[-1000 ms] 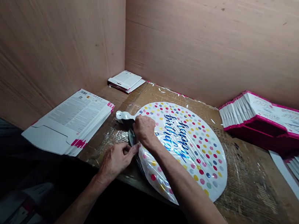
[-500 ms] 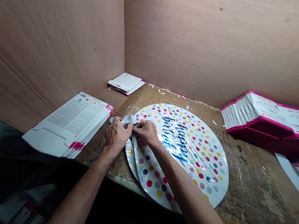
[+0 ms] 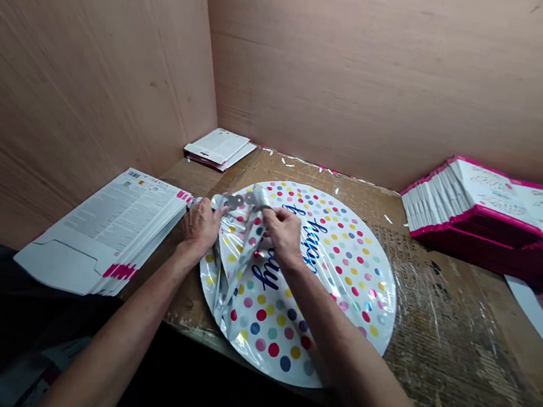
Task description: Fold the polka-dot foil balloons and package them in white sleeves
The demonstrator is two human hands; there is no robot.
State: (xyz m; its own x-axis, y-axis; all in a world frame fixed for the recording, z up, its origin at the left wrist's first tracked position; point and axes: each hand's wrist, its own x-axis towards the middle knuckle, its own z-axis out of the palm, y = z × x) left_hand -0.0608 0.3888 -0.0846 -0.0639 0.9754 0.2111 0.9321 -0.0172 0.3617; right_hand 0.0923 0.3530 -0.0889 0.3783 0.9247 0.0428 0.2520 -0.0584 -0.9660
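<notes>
A flat, round foil balloon [image 3: 353, 269] lies on the cardboard-covered table, white with coloured dots and blue lettering. My right hand [image 3: 283, 233] pinches the balloon's film near its left edge and lifts it into a crumpled fold. At the far left of the balloon, my left hand [image 3: 201, 224] has its fingers closed on the balloon's edge by the tail. Silvery rounded tabs [image 3: 239, 200] show between the two hands. Part of the lettering is hidden by the fold and my right hand.
A stack of printed white card sleeves [image 3: 96, 226] lies left of my left hand. A smaller card stack [image 3: 219, 147] sits in the back corner. Pink-edged printed packs [image 3: 508, 210] stand at the right. Wooden panels [image 3: 370, 76] rise behind and left.
My right hand has moved slightly up and apart from my left, pulling the film into a raised fold. The balloon has shifted left in view, and the camera has turned a little.
</notes>
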